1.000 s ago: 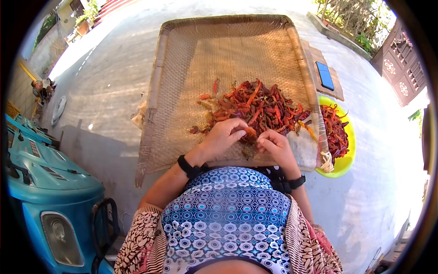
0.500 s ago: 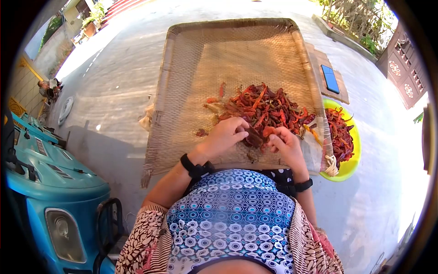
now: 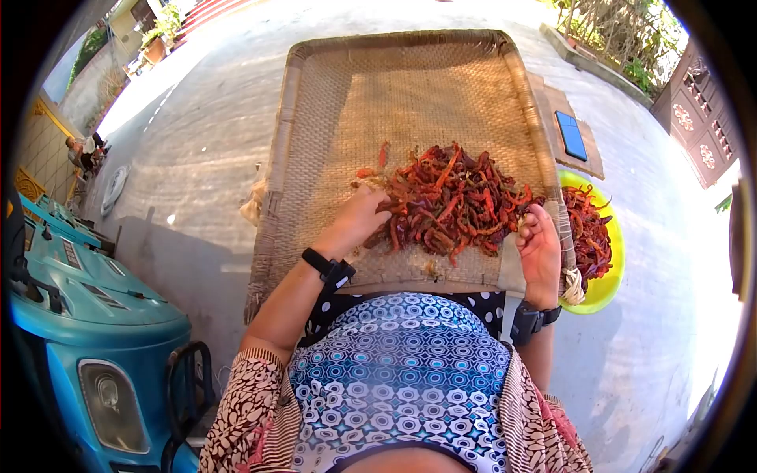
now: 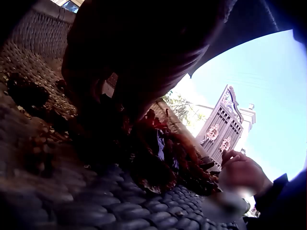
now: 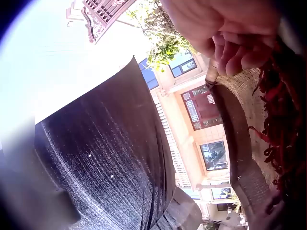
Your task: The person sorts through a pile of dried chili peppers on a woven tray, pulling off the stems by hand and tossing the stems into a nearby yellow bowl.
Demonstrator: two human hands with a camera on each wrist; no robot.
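Observation:
Dried red chilies (image 3: pixel 461 201) lie heaped on a large woven bamboo tray (image 3: pixel 410 94). My left hand (image 3: pixel 359 217) is at the heap's left side, its fingers against the chilies, thumb apart. In the left wrist view that hand (image 4: pixel 144 52) is dark and reaches down among them. On the heap's opposite side, near the tray's right rim, my right hand (image 3: pixel 540 248) is turned palm inward with fingers loosely bent. The right wrist view shows the right hand (image 5: pixel 230 33) beside the chilies, nothing visible in its grasp.
A yellow-green basin (image 3: pixel 603 276) of chilies stands at the tray's right. Above it, a blue phone (image 3: pixel 571 135) lies on cardboard (image 3: pixel 552 98). A blue vehicle (image 3: pixel 95 315) is at the left. Farther back on that side sits a person (image 3: pixel 85 151).
My hands have parted from close together over the heap's near edge, where they held chilies, to its left and right sides. The chilies they held are no longer seen in them.

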